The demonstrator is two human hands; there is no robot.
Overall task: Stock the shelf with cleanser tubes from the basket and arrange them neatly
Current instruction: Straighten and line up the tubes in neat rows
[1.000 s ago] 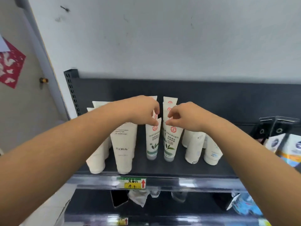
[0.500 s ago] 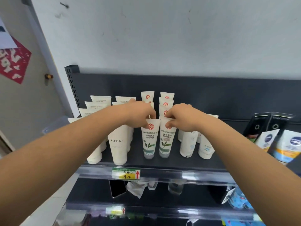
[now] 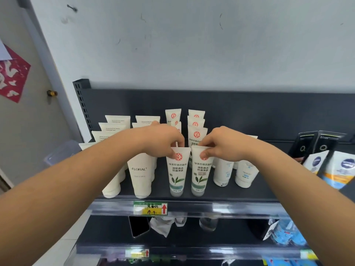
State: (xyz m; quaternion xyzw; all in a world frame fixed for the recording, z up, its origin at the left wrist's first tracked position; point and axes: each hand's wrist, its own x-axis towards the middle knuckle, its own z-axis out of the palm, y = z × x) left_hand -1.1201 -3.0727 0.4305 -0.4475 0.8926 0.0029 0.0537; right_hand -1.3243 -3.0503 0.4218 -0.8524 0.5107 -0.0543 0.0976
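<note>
Two rows of white cleanser tubes with red seals and green leaves stand cap-down on the dark shelf [image 3: 249, 191]. My left hand [image 3: 163, 140] pinches the top edge of the front left tube [image 3: 177, 173]. My right hand [image 3: 219, 144] pinches the top of the front right tube [image 3: 200, 173]. Both front tubes stand upright side by side near the shelf's front edge. More tubes of the same kind [image 3: 196, 121] line up behind them. The basket is not in view.
Cream FLORAL tubes [image 3: 141, 173] stand in rows to the left, small white tubes [image 3: 245, 173] to the right, boxed blue-label products [image 3: 340, 169] at far right. A price tag [image 3: 150, 208] sits on the shelf rail. A lower shelf [image 3: 192, 244] holds other goods.
Both hands have drawn the two front tubes toward the shelf's front edge, keeping their pinch on the tops. The camera has tilted so the rows behind show more.
</note>
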